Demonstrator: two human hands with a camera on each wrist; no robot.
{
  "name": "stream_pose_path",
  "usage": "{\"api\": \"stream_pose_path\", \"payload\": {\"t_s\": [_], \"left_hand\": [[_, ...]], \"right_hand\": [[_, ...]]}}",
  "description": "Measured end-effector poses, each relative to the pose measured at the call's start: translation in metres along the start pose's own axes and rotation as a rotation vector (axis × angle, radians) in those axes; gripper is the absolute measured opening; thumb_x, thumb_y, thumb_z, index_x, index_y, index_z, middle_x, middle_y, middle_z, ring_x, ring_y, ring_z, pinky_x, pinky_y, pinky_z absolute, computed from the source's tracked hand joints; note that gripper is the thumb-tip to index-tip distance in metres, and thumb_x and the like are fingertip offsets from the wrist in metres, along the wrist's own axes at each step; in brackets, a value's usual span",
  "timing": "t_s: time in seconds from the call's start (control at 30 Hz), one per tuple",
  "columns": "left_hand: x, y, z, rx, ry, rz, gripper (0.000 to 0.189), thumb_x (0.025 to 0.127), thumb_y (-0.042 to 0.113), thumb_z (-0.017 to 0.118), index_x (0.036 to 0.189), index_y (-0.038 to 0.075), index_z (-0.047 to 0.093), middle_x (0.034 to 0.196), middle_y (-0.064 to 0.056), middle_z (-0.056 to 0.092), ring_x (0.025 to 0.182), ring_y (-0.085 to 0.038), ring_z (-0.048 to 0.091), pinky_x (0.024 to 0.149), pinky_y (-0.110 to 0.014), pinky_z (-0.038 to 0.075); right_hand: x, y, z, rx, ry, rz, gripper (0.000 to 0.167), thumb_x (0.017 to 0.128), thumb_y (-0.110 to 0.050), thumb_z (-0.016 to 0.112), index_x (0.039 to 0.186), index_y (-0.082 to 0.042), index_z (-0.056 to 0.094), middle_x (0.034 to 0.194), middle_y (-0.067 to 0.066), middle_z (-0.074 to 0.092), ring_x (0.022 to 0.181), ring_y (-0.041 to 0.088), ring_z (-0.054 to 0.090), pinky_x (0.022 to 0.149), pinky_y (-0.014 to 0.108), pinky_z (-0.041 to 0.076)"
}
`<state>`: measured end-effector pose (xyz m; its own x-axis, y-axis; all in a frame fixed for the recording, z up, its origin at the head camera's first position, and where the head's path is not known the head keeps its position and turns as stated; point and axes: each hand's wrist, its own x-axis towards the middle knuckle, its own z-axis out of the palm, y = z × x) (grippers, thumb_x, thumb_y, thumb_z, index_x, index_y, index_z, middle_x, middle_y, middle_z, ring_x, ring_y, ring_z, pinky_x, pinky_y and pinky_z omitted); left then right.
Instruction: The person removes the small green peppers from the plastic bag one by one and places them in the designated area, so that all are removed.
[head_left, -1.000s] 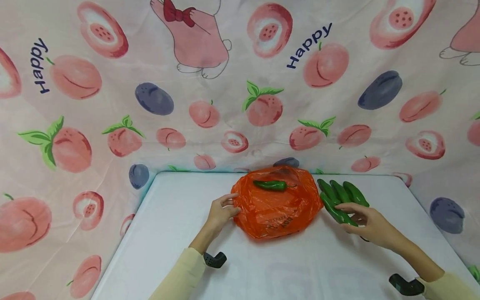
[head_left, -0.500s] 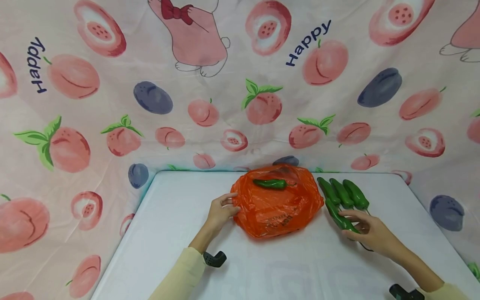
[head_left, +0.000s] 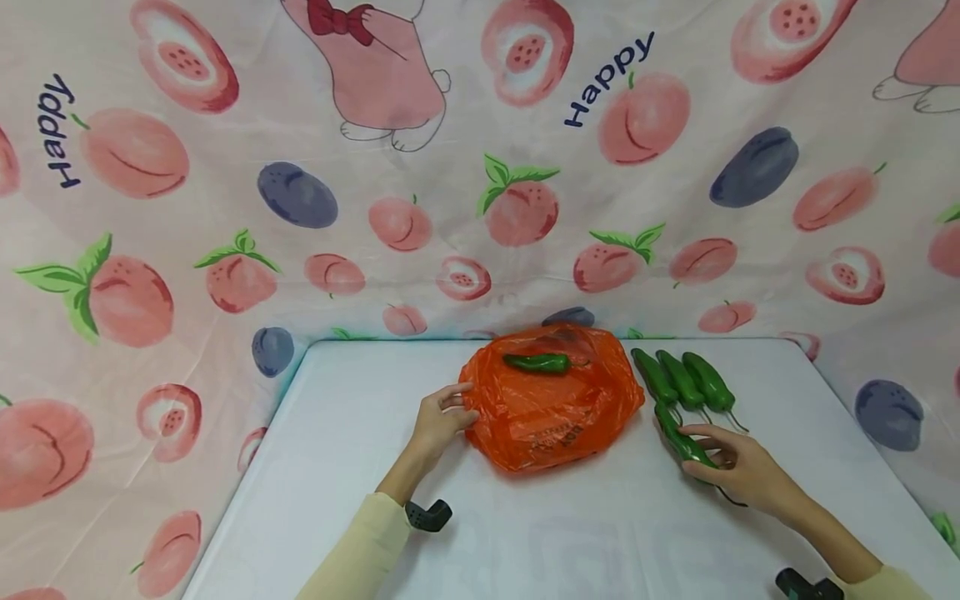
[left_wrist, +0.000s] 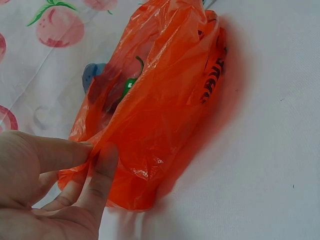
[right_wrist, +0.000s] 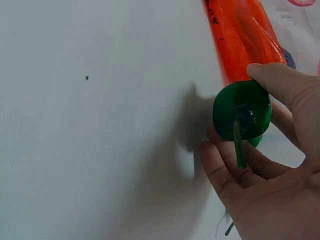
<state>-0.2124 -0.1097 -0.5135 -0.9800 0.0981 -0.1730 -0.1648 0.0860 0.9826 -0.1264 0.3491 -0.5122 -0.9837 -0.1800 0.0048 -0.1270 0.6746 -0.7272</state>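
Observation:
An orange plastic bag [head_left: 551, 417] lies on the white table, its left edge pinched between thumb and fingers of my left hand [head_left: 437, 421]. One green chili pepper [head_left: 537, 362] rests in the bag's opening; its stem end shows in the left wrist view. To the right of the bag, my right hand [head_left: 738, 467] holds another green pepper [head_left: 684, 442] between thumb and fingers. In the right wrist view that held pepper [right_wrist: 242, 110] points its stem toward the camera. Just behind it, three green peppers [head_left: 681, 382] lie side by side on the table.
The white table [head_left: 570, 533] meets a fruit-printed cloth [head_left: 465, 167] at its back edge and along both sides. A dark wrist camera [head_left: 429, 516] sits by the left cuff, and another wrist camera [head_left: 808, 585] by the right.
My right hand has drawn its pepper slightly toward me, away from the three lying behind it. The left hand keeps its place at the bag. The head view has shifted slightly.

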Motion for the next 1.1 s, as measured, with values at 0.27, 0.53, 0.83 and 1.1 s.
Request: {"api": "stream_pose_path", "payload": {"t_s": [0.27, 0.53, 0.83, 1.1], "left_hand": [[-0.001, 0.002, 0.0, 0.0, -0.001, -0.001, 0.051, 0.092, -0.003, 0.071, 0.141, 0.003, 0.06, 0.12, -0.021, 0.058, 0.086, -0.015, 0.065, 0.081, -0.032, 0.06], [-0.001, 0.002, 0.002, -0.004, 0.008, -0.001, 0.05, 0.092, -0.003, 0.072, 0.14, 0.005, 0.062, 0.119, -0.02, 0.059, 0.086, -0.016, 0.066, 0.079, -0.029, 0.06], [-0.005, 0.01, 0.002, 0.004, -0.01, -0.014, 0.05, 0.091, -0.007, 0.07, 0.14, 0.0, 0.06, 0.119, -0.023, 0.059, 0.085, -0.015, 0.066, 0.081, -0.031, 0.06], [-0.002, 0.0, 0.002, 0.002, -0.004, -0.007, 0.051, 0.092, -0.002, 0.072, 0.142, 0.005, 0.06, 0.121, -0.02, 0.061, 0.088, -0.014, 0.067, 0.083, -0.034, 0.06]], "right_hand": [[0.002, 0.001, 0.001, -0.044, -0.036, 0.01, 0.054, 0.088, -0.027, 0.083, 0.133, -0.007, 0.064, 0.115, 0.019, 0.07, 0.076, 0.013, 0.063, 0.064, 0.026, 0.054], [0.005, -0.004, -0.003, -0.093, -0.059, 0.029, 0.054, 0.089, -0.03, 0.082, 0.134, -0.007, 0.064, 0.114, 0.019, 0.07, 0.085, 0.019, 0.066, 0.066, 0.03, 0.055], [0.003, -0.005, 0.002, -0.103, -0.036, 0.026, 0.053, 0.088, -0.029, 0.083, 0.133, -0.008, 0.064, 0.109, 0.017, 0.07, 0.073, 0.015, 0.059, 0.059, 0.028, 0.049], [-0.001, -0.001, 0.01, -0.098, 0.008, 0.054, 0.054, 0.086, -0.029, 0.084, 0.132, -0.009, 0.062, 0.105, 0.013, 0.068, 0.068, 0.013, 0.053, 0.055, 0.026, 0.044]]}}
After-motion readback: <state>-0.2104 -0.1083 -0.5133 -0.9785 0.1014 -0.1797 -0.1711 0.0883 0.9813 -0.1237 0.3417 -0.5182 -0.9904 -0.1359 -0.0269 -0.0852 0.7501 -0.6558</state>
